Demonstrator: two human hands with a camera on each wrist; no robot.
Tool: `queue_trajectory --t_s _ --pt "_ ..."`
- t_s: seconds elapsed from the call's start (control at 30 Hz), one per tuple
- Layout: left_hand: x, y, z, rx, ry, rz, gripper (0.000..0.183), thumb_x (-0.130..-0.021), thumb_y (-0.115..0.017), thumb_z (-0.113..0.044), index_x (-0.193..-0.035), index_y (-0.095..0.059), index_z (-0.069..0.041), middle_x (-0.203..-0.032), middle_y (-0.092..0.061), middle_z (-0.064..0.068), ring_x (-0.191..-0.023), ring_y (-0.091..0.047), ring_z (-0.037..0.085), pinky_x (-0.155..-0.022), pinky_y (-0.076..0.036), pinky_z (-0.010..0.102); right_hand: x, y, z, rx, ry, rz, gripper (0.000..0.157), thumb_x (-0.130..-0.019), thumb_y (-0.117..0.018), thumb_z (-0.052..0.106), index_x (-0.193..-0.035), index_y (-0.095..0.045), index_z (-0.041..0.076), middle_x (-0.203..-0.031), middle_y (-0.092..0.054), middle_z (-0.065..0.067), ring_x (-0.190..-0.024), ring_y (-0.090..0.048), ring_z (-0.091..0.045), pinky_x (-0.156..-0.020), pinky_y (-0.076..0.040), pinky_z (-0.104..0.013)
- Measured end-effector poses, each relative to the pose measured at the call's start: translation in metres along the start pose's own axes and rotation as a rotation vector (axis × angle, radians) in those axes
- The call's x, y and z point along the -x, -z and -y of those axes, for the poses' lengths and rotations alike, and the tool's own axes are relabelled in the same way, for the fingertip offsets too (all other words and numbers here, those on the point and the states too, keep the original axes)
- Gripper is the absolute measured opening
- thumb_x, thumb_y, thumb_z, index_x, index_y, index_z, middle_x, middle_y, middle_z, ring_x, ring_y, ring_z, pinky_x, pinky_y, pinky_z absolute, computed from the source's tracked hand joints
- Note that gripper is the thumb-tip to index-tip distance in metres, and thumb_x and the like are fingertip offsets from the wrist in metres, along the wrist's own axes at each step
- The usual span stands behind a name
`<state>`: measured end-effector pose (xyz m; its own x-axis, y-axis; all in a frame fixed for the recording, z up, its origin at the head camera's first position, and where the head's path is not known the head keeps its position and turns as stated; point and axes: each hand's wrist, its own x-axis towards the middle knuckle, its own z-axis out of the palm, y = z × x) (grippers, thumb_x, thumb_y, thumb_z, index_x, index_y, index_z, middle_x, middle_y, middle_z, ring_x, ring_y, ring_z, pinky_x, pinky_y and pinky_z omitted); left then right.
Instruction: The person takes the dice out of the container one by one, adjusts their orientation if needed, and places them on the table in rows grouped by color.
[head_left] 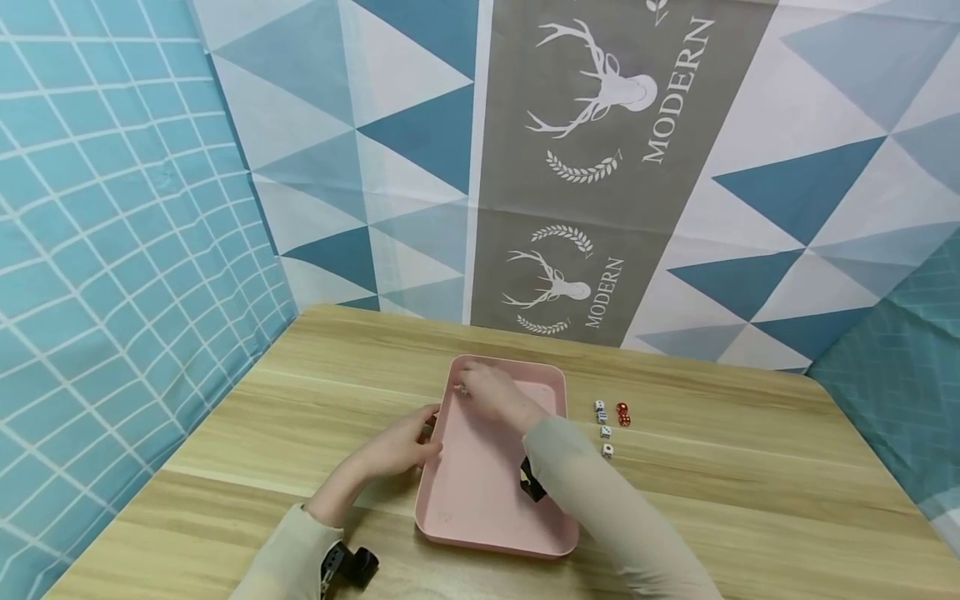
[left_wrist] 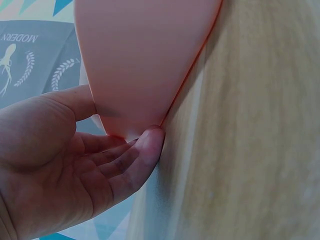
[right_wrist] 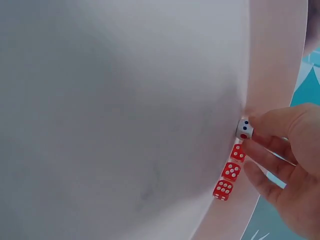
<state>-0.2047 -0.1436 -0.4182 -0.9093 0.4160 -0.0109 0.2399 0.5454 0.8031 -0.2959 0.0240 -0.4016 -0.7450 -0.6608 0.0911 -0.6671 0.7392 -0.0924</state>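
A pink tray [head_left: 480, 492] lies on the wooden table. My left hand [head_left: 397, 443] holds its left side; in the left wrist view the thumb [left_wrist: 82, 102] is at the rim and the curled fingers are at the lower edge. My right hand [head_left: 491, 392] reaches inside the tray toward the far left corner. There it pinches a white die [right_wrist: 244, 129] between thumb and fingers, close against the tray wall. Beside that die, three red dice [right_wrist: 231, 171] stand in a row along the same wall; the right hand hides them in the head view.
Right of the tray, several white dice [head_left: 605, 432] form a loose line on the table [head_left: 735, 475], with two red dice [head_left: 624, 420] next to them. Patterned cloth [head_left: 420, 208] hangs behind the table's far edge.
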Motion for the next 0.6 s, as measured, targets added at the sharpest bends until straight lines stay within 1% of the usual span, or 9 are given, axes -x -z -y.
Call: queue_trajectory --t_s 0.1,0.17,0.23,0.33,0.4,0.6 --pt "0.0004 0.0007 0.0001 -0.010 -0.004 -0.004 0.057 -0.086 -0.052 -0.006 -0.138 -0.030 0.004 -0.114 -0.056 0.020 -0.095 -0.055 0.023 -0.062 -0.049 0.027 0.0008 0.0001 0.0022 -0.053 -0.003 0.008 0.017 -0.086 -0.055 0.003 -0.096 -0.068 0.008 -0.105 -0.058 -0.005 -0.092 -0.059 -0.019 -0.079 -0.047 -0.028" --pt "0.0001 0.0002 0.0005 -0.014 -0.006 -0.005 0.057 -0.086 -0.052 -0.006 -0.137 -0.030 0.004 -0.114 -0.056 0.020 -0.096 -0.055 0.023 -0.063 -0.049 0.027 0.0017 -0.0003 0.0029 -0.078 0.002 0.006 0.017 -0.082 -0.056 -0.002 -0.091 -0.068 0.006 -0.096 -0.061 -0.005 -0.086 -0.059 -0.017 -0.074 -0.047 -0.026" --pt "-0.0001 -0.0002 0.0010 -0.014 -0.004 -0.004 0.058 -0.086 -0.052 -0.006 -0.137 -0.030 0.004 -0.113 -0.056 0.019 -0.094 -0.055 0.023 -0.063 -0.048 0.028 0.0021 -0.0007 0.0034 -0.094 0.003 0.002 0.018 -0.079 -0.056 -0.005 -0.086 -0.068 0.007 -0.086 -0.064 -0.003 -0.079 -0.059 -0.016 -0.069 -0.046 -0.024" --pt "-0.0002 -0.0006 0.0012 -0.011 0.004 -0.007 0.058 -0.085 -0.052 -0.007 -0.138 -0.030 0.004 -0.112 -0.056 0.019 -0.092 -0.055 0.022 -0.062 -0.048 0.028 0.0025 -0.0008 0.0034 -0.102 0.002 -0.006 0.019 -0.076 -0.055 -0.006 -0.081 -0.068 0.008 -0.079 -0.065 -0.001 -0.072 -0.056 -0.013 -0.064 -0.043 -0.022" --pt "-0.0004 -0.0007 0.0012 -0.012 0.007 -0.007 0.058 -0.085 -0.053 -0.007 -0.138 -0.030 0.004 -0.111 -0.057 0.018 -0.091 -0.055 0.021 -0.061 -0.048 0.028 0.0031 0.0001 0.0033 -0.108 -0.001 -0.005 0.020 -0.076 -0.055 -0.007 -0.081 -0.068 0.008 -0.079 -0.065 -0.001 -0.071 -0.055 -0.012 -0.064 -0.042 -0.021" --pt "0.0001 0.0001 0.0004 0.005 0.005 -0.006 0.059 -0.086 -0.052 -0.006 -0.138 -0.029 0.004 -0.113 -0.056 0.019 -0.093 -0.054 0.022 -0.062 -0.048 0.028 0.0068 0.0039 0.0023 -0.129 -0.009 -0.003 0.021 -0.078 -0.057 -0.006 -0.085 -0.069 0.009 -0.085 -0.066 -0.001 -0.078 -0.056 -0.011 -0.068 -0.043 -0.020"
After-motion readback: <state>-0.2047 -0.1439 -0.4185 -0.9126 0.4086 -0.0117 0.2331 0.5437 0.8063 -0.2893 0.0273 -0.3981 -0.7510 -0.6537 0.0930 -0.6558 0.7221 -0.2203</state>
